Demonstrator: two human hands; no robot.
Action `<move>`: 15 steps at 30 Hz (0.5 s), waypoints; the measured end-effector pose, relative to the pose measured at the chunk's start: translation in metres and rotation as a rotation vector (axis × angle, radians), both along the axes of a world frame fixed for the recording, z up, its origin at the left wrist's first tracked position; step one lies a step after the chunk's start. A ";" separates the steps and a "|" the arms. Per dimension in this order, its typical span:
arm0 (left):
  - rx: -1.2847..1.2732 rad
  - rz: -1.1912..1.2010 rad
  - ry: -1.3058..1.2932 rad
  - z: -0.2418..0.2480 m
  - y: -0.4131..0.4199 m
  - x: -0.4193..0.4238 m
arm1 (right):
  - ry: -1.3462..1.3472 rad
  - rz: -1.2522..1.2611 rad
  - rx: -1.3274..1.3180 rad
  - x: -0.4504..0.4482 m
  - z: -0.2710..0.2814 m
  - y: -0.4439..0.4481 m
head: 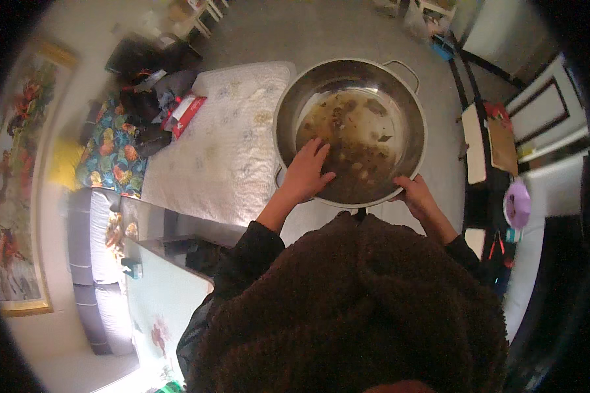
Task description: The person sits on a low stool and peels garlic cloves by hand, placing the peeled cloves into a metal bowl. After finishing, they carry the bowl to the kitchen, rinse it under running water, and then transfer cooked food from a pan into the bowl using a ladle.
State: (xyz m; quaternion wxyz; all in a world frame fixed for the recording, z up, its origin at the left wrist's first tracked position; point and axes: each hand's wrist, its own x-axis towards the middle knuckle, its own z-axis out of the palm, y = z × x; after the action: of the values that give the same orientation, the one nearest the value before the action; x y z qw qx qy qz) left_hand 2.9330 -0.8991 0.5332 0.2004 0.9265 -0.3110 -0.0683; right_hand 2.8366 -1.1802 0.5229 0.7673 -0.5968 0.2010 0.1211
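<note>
A large round stainless-steel pan (350, 66) with loop handles is in front of my body, tilted slightly. Cloudy brown liquid (344, 132) covers part of its bottom, with small dark and pale bits and a dark leaf-like piece (385, 138) in it. My left hand (308, 169) reaches over the near-left rim with its fingers apart, just above or touching the liquid; which of these I cannot tell. At the near-right rim my right hand (415, 193) grips the pan, thumb on top and fingers mostly hidden beneath.
A pale quilted cover (226, 132) spreads over a bed-like surface on the left, with a red box (186, 115) and dark clothes on it. A pale table (167, 294) stands lower left beside a grey sofa (83, 265). On the right, a dark counter holds a purple basin (520, 204) and a board (502, 147).
</note>
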 end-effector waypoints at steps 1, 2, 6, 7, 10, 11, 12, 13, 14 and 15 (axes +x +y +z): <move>0.005 0.020 -0.010 0.004 -0.006 0.017 | 0.010 0.002 -0.024 0.024 0.004 -0.008; -0.023 0.041 -0.036 0.008 -0.014 0.040 | 0.017 0.022 -0.038 0.056 0.007 -0.019; -0.050 0.092 -0.056 0.015 -0.032 0.121 | 0.055 0.011 -0.014 0.156 0.003 -0.042; -0.040 0.106 -0.046 0.013 -0.037 0.144 | 0.049 0.031 -0.004 0.181 -0.001 -0.048; -0.056 0.114 -0.055 0.006 -0.051 0.225 | 0.035 0.075 -0.003 0.263 -0.013 -0.064; -0.057 0.103 -0.041 0.003 -0.056 0.255 | 0.040 0.096 -0.018 0.292 -0.016 -0.069; -0.064 0.091 -0.030 0.000 -0.063 0.290 | 0.027 0.122 -0.008 0.322 -0.018 -0.074; -0.095 0.067 -0.050 -0.002 -0.069 0.323 | 0.060 0.107 -0.017 0.347 -0.019 -0.078; -0.064 0.058 -0.043 -0.002 -0.076 0.360 | 0.058 0.105 -0.005 0.379 -0.019 -0.083; -0.056 0.049 -0.053 -0.002 -0.082 0.392 | 0.111 0.091 -0.023 0.407 -0.016 -0.089</move>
State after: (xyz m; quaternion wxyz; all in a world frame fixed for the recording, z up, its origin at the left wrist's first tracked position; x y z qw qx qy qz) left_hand 3.3251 -0.9812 0.5310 0.2196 0.9294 -0.2952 -0.0302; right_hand 3.2437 -1.2690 0.5065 0.7418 -0.6065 0.2171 0.1865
